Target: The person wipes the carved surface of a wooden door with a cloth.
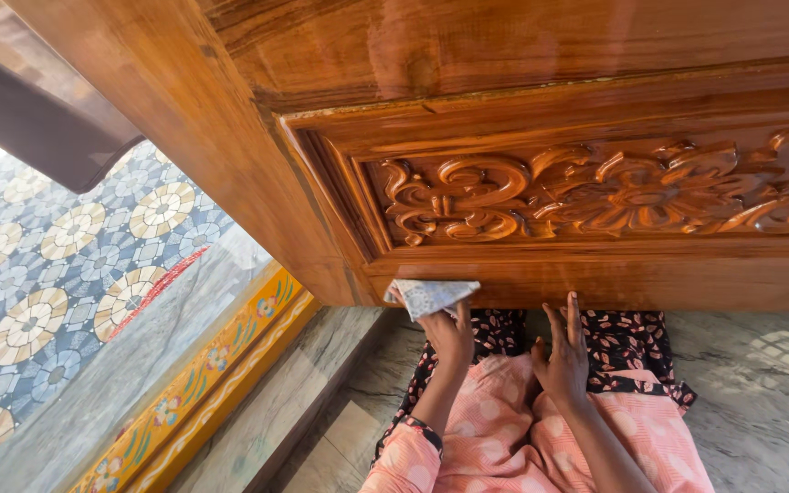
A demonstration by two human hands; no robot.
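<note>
1. Left hand [449, 333] is pinched around a folded pale cloth [429, 296], pressing it to the bottom rail of the carved wooden door [595, 196].
2. Right hand [563, 356] is spread, fingers apart, bracing just under the rail.
3. Better to wipe along the grain; the rail's underside is probably dusty, though it's hidden.

The door [522, 137] is made of polished wood with a glossy, warm varnish, and its carved panel [614, 187] is shiny too. A soft, matt patterned cloth [431, 294] is seen at its lower edge. The floor [760, 383] is smooth grey stone, and the painted threshold [203, 383] looks slightly glossy.
</note>
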